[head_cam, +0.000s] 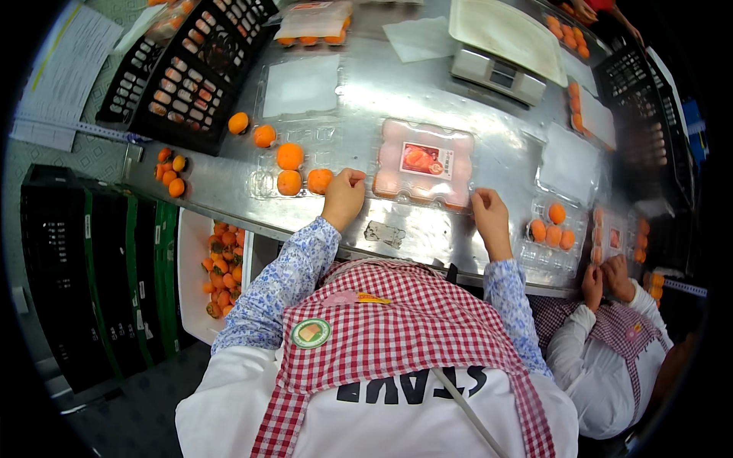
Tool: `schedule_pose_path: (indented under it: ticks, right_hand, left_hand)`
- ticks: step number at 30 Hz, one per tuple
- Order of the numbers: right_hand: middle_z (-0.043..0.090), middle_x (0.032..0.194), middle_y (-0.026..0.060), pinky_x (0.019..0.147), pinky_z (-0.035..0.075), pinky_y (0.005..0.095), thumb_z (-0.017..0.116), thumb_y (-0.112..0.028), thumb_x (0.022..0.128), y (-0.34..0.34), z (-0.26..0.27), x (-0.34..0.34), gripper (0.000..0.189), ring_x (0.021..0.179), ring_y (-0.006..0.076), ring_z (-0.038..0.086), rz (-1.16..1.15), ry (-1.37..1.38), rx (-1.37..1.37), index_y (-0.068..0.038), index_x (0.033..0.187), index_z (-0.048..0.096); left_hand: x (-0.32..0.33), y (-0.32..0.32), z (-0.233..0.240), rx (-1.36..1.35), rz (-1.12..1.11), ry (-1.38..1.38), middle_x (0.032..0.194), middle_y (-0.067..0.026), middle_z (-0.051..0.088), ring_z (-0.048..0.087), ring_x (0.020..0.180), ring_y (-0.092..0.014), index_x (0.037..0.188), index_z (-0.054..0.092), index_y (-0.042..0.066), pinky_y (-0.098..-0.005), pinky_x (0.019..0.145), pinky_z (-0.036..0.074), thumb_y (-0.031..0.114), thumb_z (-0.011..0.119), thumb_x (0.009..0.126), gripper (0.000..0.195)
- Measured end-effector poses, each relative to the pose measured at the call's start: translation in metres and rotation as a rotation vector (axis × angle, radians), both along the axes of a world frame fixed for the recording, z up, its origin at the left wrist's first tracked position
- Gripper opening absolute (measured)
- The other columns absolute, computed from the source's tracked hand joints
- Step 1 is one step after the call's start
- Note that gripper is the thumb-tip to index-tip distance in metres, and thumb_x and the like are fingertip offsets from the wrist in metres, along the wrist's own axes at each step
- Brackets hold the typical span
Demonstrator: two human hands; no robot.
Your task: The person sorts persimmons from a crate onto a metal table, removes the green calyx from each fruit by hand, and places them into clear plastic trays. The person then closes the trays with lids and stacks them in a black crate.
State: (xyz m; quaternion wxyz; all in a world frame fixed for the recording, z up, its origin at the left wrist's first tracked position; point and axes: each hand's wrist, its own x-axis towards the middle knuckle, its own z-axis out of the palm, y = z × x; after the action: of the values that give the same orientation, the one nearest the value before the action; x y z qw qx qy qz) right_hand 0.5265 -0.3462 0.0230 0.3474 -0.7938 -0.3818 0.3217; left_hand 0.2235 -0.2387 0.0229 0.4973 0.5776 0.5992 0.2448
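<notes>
A clear plastic clamshell pack (395,137) lies closed on the steel table in front of me. Orange persimmons show at its lower edge under a pale sheet, and a printed label (426,160) sits on top. My left hand (345,197) is just left of the pack's near corner, thumb and fingers curled together with nothing visible in them. At the near right corner, the fingertips of my right hand (491,220) meet the rim; whether they pinch it is unclear. Left of my left hand, an open clear tray (260,186) holds several persimmons (289,156).
A weighing scale (504,74) stands at the back. Black crates (189,74) flank the table (358,126). Below its left edge, a white bin (193,275) holds loose persimmons. To my right, a co-worker's hands (607,277) touch another pack (615,229).
</notes>
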Motion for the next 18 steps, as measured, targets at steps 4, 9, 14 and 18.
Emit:
schedule_pose_path:
  ticks: [4, 9, 14, 18]
  right_hand:
    - [0.062, 0.081, 0.0084, 0.054, 0.052, 0.025, 0.061, -0.015, 0.088, -0.013, 0.026, -0.016, 0.019, 0.064, 0.0141, 0.062, -0.114, 0.172, -0.045, 0.002, 0.097, 0.058]
    - [0.062, 0.079, 0.0069, 0.055, 0.052, 0.0256, 0.061, -0.014, 0.088, -0.003, 0.027, -0.015, 0.018, 0.062, 0.014, 0.062, -0.174, 0.298, -0.083, 0.003, 0.093, 0.057]
    - [0.064, 0.076, 0.0073, 0.057, 0.05, 0.0258, 0.06, -0.016, 0.088, -0.007, 0.031, -0.01, 0.019, 0.06, 0.0138, 0.062, -0.133, 0.327, -0.129, 0.003, 0.092, 0.058]
    - [0.065, 0.077, 0.01, 0.057, 0.051, 0.0258, 0.058, -0.015, 0.088, -0.007, 0.024, -0.013, 0.02, 0.062, 0.0158, 0.064, -0.19, 0.369, -0.121, 0.005, 0.093, 0.058]
  left_hand:
    - [-0.003, -0.003, 0.01, -0.255, 0.042, -0.16, 0.082, -0.0087, 0.06, 0.061, 0.061, -0.015, 0.099, 0.054, -0.005, -0.0266, 0.055, 0.053, 0.009, 0.058, 0.09, 0.017]
    - [-0.002, -0.003, 0.01, -0.313, 0.022, -0.193, 0.079, -0.0101, 0.06, 0.062, 0.061, -0.015, 0.096, 0.052, -0.005, -0.0282, 0.051, 0.055, 0.01, 0.062, 0.088, 0.02]
    - [0.002, -0.016, -0.002, -0.315, 0.032, -0.216, 0.067, -0.01, 0.059, 0.059, 0.051, -0.017, 0.086, 0.05, -0.003, -0.0313, 0.045, 0.052, 0.015, 0.061, 0.089, 0.021]
    - [-0.001, -0.022, -0.004, -0.354, 0.076, -0.358, 0.067, -0.0091, 0.058, 0.058, 0.051, -0.017, 0.085, 0.05, 0.0, -0.0325, 0.044, 0.05, 0.017, 0.056, 0.091, 0.019]
